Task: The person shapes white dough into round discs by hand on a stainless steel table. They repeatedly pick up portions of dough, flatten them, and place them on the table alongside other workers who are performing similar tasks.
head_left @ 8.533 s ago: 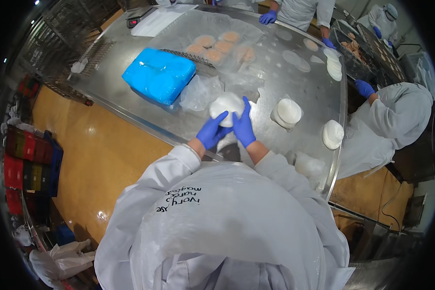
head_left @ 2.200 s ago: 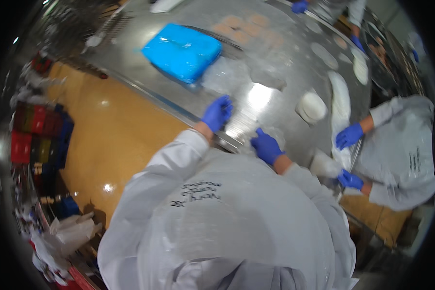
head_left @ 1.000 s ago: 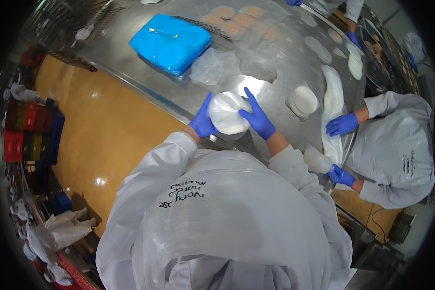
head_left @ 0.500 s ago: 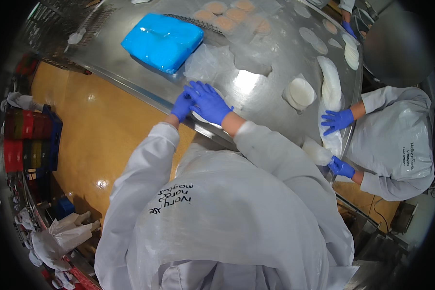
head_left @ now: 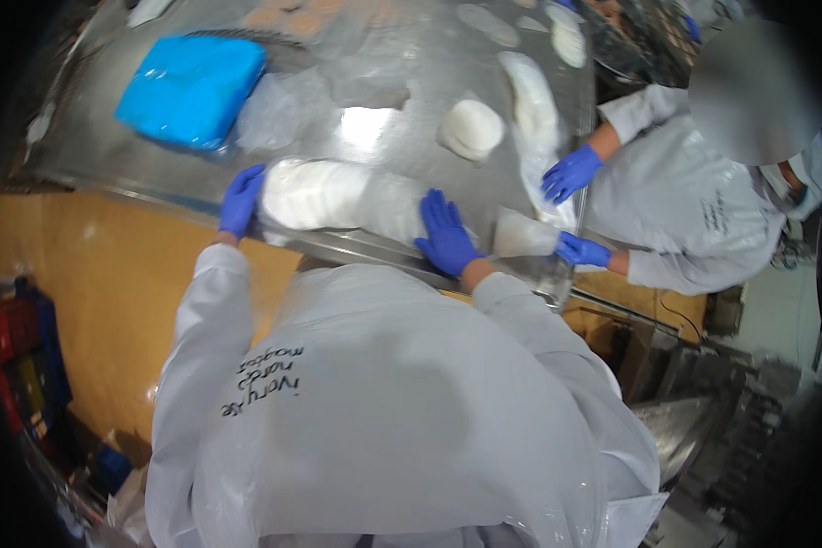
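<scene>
A fanned-out row of thin white round sheets (head_left: 315, 196) lies along the near edge of the steel table (head_left: 164, 178). My left hand (head_left: 240, 203), in a blue glove, rests against the row's left end, fingers stretched out along its side. Over the right end, my right hand (head_left: 447, 235) lies flat with its fingers spread, touching the sheets. Neither hand is closed around anything. Behind the row stands a short stack of white round sheets (head_left: 473, 129).
A blue plastic-wrapped pack (head_left: 190, 91) sits at the back left, beside crumpled clear film (head_left: 272, 110). To my right, a co-worker's gloved hands (head_left: 573, 173) touch another long fanned row (head_left: 532, 105) and a white stack (head_left: 523, 233). Pinkish round patties (head_left: 306, 22) lie at the far side.
My hands were together over a white stack. Now they are apart, the right one further right, and the sheets are spread in a row between them. The view has shifted too.
</scene>
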### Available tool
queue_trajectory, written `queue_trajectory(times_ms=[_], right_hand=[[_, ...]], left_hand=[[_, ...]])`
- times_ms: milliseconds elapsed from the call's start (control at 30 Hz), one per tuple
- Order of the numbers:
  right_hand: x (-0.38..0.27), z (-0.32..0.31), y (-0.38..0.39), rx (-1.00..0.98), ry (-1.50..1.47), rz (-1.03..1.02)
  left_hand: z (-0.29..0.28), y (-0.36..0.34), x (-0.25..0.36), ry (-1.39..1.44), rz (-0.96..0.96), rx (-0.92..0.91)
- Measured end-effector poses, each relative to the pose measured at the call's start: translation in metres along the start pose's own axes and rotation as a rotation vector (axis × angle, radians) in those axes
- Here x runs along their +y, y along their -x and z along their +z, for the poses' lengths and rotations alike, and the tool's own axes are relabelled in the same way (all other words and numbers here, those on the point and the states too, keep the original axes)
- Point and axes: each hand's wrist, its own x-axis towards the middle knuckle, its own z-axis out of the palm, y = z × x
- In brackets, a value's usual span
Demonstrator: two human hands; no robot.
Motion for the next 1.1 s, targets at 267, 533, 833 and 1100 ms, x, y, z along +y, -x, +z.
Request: queue_trajectory(times_ms=[267, 533, 833, 1100], right_hand=[[0.007, -0.065, 0.013, 0.545, -0.63, 0.106], [-0.022, -0.082, 0.053, 0.728, -0.33, 0.349], [-0.053, -0.024, 0.007, 0.555, -0.292, 0.313], [-0.036, 0.032, -0.001, 0.38, -0.203, 0.381]], left_hand=[[-0.003, -0.004, 0.007, 0.071, -0.058, -0.08], [-0.006, -0.007, -0.003, 0.204, -0.106, -0.154], [-0.001, 0.013, 0.028, 0.108, -0.04, -0.239], [-0.01, 0.004, 0.006, 0.077, -0.098, -0.258]])
